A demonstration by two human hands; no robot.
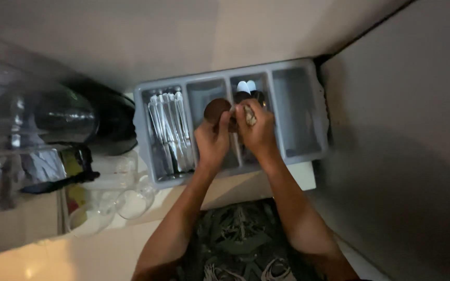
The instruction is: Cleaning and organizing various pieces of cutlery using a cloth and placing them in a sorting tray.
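A grey cutlery tray (308, 78) with several long compartments sits on a pale counter against the wall. My left hand (212, 140) holds a large dark spoon (216, 110) by its handle, bowl up, over the second compartment. My right hand (259, 130) is closed on a small crumpled cloth (249, 115) pressed against the spoon. The far-left compartment holds several shiny metal utensils (170, 130). Spoons (247, 88), white and dark, lie in the third compartment behind my hands. The rightmost compartment looks bare.
Clear glassware (131, 200) and a big glass bowl (63, 117) stand left of the tray, near a dark round object (115, 119). A grey wall (407, 130) rises on the right. My patterned clothing (240, 239) shows below.
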